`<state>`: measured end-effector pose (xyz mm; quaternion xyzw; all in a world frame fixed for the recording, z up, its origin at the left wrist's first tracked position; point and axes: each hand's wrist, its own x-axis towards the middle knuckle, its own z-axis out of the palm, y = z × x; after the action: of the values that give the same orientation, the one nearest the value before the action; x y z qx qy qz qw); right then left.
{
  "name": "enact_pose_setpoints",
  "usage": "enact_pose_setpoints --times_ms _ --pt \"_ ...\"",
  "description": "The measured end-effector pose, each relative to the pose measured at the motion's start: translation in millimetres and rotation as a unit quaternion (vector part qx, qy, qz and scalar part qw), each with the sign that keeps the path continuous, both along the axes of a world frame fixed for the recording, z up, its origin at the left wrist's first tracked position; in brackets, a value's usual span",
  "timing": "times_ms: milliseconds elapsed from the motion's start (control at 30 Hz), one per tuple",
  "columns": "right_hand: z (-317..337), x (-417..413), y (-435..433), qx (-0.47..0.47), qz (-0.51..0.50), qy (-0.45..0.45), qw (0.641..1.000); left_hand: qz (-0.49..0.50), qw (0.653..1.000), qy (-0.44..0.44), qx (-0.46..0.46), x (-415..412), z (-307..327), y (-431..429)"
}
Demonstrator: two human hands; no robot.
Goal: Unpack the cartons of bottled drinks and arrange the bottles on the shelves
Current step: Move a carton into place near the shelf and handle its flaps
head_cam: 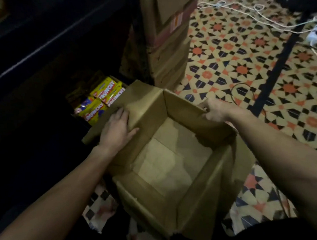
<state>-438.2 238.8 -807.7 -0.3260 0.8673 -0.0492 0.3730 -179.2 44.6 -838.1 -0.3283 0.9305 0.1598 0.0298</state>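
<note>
Cardboard fills the middle of the view: the carton [183, 110] stands open on the patterned tile floor [243, 57], right between the two arms, and its bottom looks bare, with no bottles in sight anywhere. It sits cornerwise, one corner pointing away from the person. The left hand [117, 128] lies flat, fingers straight and together, pressing the folded-out flap [143, 100] on the left side. The right hand [216, 109] has its fingers curled over the top edge of the right wall, gripping it. So both hands flank that far corner, each already touching the carton, neither nearer than the other. This one looks finished, I'd say; shifting it aside seems the likely move, and the next supply would be the stacked cartons [169, 44] just beyond. Yellow snack packs [103, 97] sit to the left, in the dark.
</note>
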Motion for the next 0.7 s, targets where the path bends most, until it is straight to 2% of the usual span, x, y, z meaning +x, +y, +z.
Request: enact_pose_setpoints --times_ms 300,700 --pt "76 -24 42 -0.033 -0.018 -0.017 0.999 -0.021 0.999 0.007 0.03 -45 70 45" --pt "250 -73 152 -0.031 -0.231 -0.026 0.972 -0.066 0.997 -0.018 0.02 -101 232 89"
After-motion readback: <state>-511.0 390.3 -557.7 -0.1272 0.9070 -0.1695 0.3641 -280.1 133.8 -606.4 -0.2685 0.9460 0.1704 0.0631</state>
